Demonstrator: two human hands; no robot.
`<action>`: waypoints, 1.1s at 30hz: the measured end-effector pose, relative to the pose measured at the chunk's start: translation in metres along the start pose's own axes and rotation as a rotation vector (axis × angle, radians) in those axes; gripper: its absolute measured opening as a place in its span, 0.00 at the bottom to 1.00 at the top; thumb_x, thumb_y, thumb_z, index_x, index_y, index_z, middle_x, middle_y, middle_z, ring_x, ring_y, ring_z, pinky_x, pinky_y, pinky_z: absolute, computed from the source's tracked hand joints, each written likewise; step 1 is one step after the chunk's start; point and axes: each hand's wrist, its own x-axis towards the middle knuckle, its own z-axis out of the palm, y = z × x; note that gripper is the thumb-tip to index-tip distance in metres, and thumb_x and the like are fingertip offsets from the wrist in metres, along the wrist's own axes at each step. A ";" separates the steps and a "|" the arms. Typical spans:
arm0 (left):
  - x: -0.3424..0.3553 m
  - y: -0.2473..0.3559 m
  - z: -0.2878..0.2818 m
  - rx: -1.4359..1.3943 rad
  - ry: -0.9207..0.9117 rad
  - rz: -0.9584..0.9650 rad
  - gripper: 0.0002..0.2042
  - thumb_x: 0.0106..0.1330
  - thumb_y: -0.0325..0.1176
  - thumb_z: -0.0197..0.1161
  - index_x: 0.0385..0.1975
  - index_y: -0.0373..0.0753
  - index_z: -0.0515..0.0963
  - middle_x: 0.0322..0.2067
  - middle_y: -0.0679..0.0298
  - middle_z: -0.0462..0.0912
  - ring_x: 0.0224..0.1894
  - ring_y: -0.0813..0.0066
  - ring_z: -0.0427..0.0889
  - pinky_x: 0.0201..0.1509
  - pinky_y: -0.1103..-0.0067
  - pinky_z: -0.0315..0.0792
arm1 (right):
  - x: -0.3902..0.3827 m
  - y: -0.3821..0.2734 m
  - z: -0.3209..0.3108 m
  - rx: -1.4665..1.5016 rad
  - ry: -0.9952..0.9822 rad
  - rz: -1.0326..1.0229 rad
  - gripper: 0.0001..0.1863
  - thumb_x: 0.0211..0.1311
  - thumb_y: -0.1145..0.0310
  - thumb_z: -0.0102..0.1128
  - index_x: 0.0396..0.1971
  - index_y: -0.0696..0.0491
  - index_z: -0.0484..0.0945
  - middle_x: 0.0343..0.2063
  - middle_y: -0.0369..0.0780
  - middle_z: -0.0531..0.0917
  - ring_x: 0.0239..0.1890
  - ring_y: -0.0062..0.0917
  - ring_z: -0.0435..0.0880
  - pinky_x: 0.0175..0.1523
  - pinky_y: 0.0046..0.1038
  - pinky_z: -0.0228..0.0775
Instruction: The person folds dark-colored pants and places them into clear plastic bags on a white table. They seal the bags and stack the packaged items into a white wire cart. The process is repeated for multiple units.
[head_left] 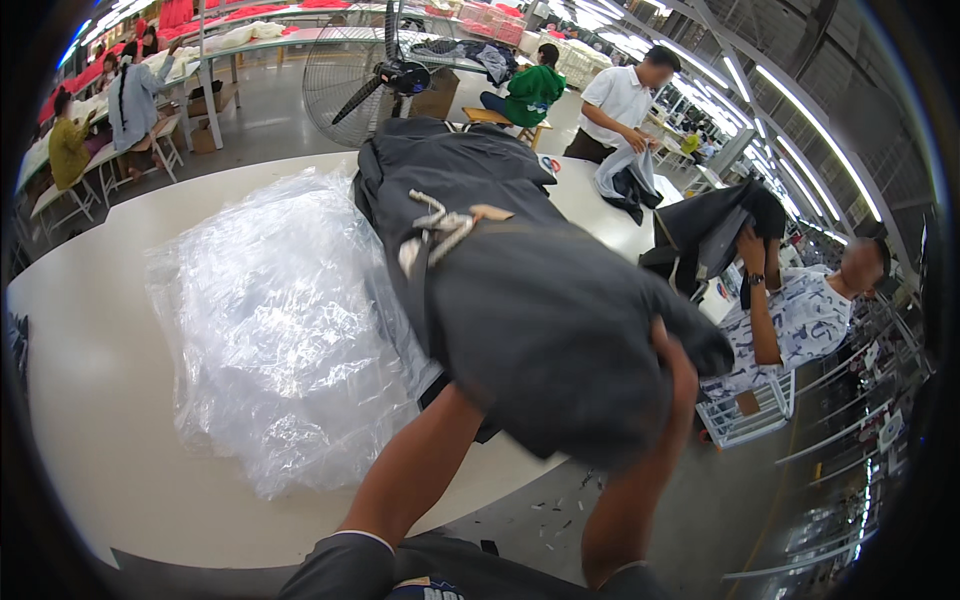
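Observation:
A dark grey garment with a drawstring [540, 320] is lifted in front of me over the table, its near part blurred. My right hand [676, 365] is closed on its right edge. My left hand [462, 405] reaches beneath the cloth on the near left side, and its fingers are hidden. A pale knotted cord [440, 232] and a small brown tag [492, 213] show at the garment's far left part. Behind it lies a pile of similar dark garments [450, 150]. To the left, a stack of clear plastic bags [280, 330] lies beside the cloth.
The pale table [90, 400] has a curved edge. At the right, a person in a patterned shirt [800, 315] handles a dark garment [715, 225]. Beyond, a person in a white shirt [615, 100] holds grey cloth. A caged fan [350, 80] stands behind the table.

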 end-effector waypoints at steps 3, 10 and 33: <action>0.004 -0.015 -0.022 0.017 0.139 0.010 0.22 0.79 0.47 0.45 0.64 0.39 0.67 0.61 0.51 0.75 0.61 0.60 0.78 0.65 0.64 0.72 | -0.074 -0.033 -0.048 0.325 0.181 0.417 0.17 0.69 0.68 0.58 0.50 0.66 0.80 0.45 0.46 0.85 0.48 0.28 0.82 0.57 0.28 0.72; -0.051 0.029 -0.039 0.356 0.409 -0.015 0.23 0.79 0.47 0.45 0.64 0.39 0.67 0.62 0.52 0.74 0.62 0.61 0.77 0.65 0.64 0.72 | -0.186 -0.077 -0.075 0.508 0.499 0.742 0.19 0.67 0.70 0.58 0.54 0.66 0.76 0.48 0.47 0.83 0.51 0.30 0.81 0.59 0.31 0.72; -0.714 0.701 0.250 1.068 1.015 0.393 0.25 0.78 0.49 0.46 0.66 0.40 0.66 0.65 0.53 0.71 0.64 0.62 0.73 0.67 0.64 0.70 | -0.483 -0.435 0.327 1.094 -0.435 1.251 0.21 0.68 0.77 0.56 0.60 0.63 0.70 0.55 0.48 0.80 0.55 0.37 0.82 0.62 0.40 0.77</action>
